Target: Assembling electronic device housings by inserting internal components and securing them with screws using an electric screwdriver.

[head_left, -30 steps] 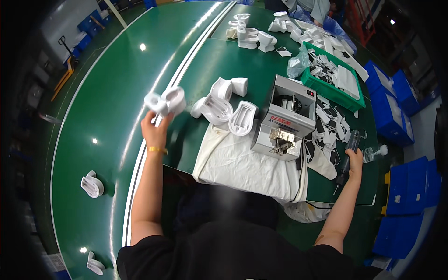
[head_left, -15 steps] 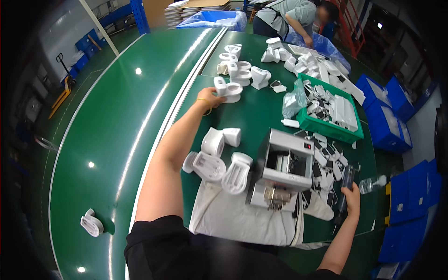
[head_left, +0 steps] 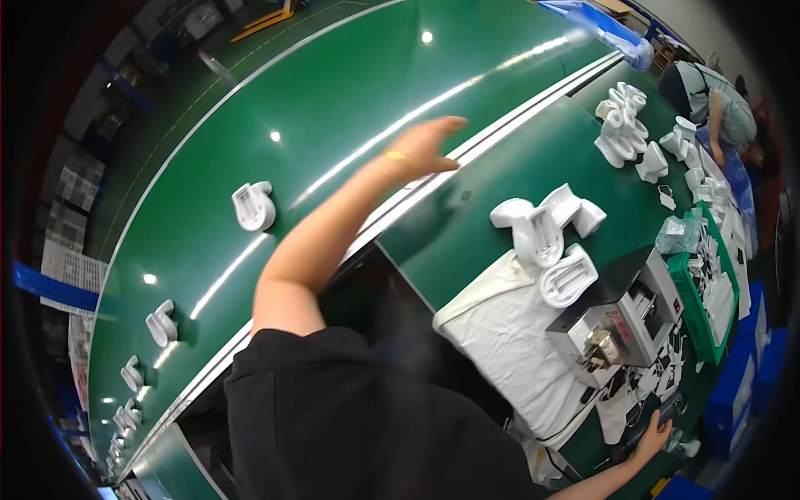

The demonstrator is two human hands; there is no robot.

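Observation:
My left hand (head_left: 429,148), slightly blurred, hangs over the white-edged border of the green conveyor (head_left: 367,92). Its fingers are stretched out, with the thumb apart and nothing in them. At the lower right my right hand (head_left: 654,437) is closed around a dark, slim tool (head_left: 672,407) that looks like an electric screwdriver. A curved white plastic housing (head_left: 253,207) lies on the conveyor, left of my left forearm. Three more white housings (head_left: 537,236) lie together at the cloth's far edge, beside a grey metal machine (head_left: 621,317).
A white cloth (head_left: 508,342) covers the bench's near edge. More white housings (head_left: 621,125) are grouped farther back. Beyond the machine stands a green bin (head_left: 704,329) of small parts. Further housings (head_left: 162,325) line the conveyor at left. A co-worker (head_left: 721,104) leans in at the far right.
The view has swung left. My left hand has let go of the white housing near the far group and moved over the conveyor's edge. My right hand still grips the dark tool.

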